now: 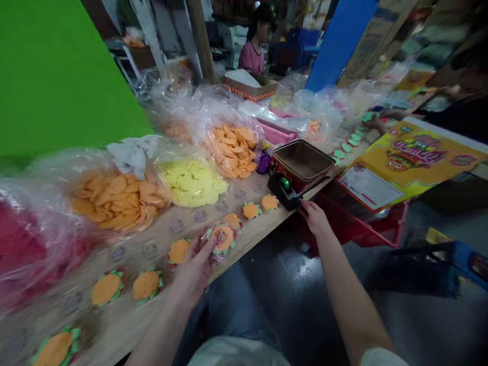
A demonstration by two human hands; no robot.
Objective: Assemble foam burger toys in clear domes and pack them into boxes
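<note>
Fingers of the left hand [196, 263] pinch a burger-shaped piece [222, 238], apparently bagged, left of the tape dispenser [285, 193]; fingertips of the right hand [315, 217] meet that dispenser, grip unclear! Other burgers [147, 284], left of it, look stacked, seemingly unbagged.

Left hand [200, 259]: bare, with slender fingers
Right hand [313, 216]: bare, slim at the wrist
Left forearm [163, 325]: uncovered as far as it shows
Right forearm [343, 284]: uncovered up to the cloth
Sleeve [381, 357]: pale, greenish-white, ending near the right elbow
Shirt [238, 352]: pale grey-green, softly creased
Trousers [236, 300]: dark blue-grey, blurred
</note>
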